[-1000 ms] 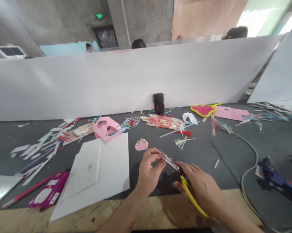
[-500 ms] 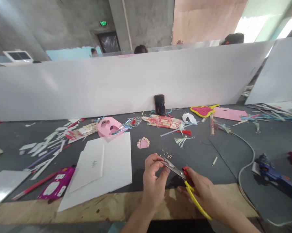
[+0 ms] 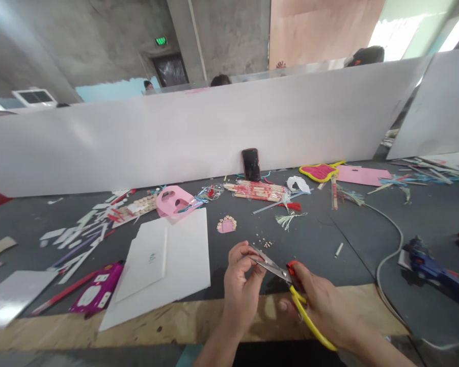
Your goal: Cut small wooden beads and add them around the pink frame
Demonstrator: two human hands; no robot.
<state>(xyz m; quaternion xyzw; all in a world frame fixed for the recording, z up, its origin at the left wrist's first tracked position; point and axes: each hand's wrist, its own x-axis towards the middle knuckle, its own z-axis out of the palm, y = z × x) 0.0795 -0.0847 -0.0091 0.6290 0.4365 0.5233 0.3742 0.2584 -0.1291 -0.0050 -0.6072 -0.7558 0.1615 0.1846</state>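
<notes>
My right hand (image 3: 321, 298) grips a pair of scissors (image 3: 273, 267) with yellow and red handles, the blades pointing left and slightly parted. At the blade tips, my left hand (image 3: 241, 278) is closed in a pinch; whatever it holds is too small or hidden to name. Small pale cut bits (image 3: 266, 243) lie on the dark table just beyond the blades. Farther left sits a small pink piece (image 3: 226, 226) with an arch of pale beads or chips along its upper edge.
White boards (image 3: 191, 275) and a purple pouch (image 3: 97, 290) lie at left, near scattered strips. A blue glue gun (image 3: 435, 265) with a cord is at right. Packed sticks (image 3: 260, 190) lie before a phone (image 3: 251, 164) leaning on the white partition (image 3: 176, 137).
The scissor blades look slightly more parted. Both hands stay in nearly the same place, while the camera view has shifted a little.
</notes>
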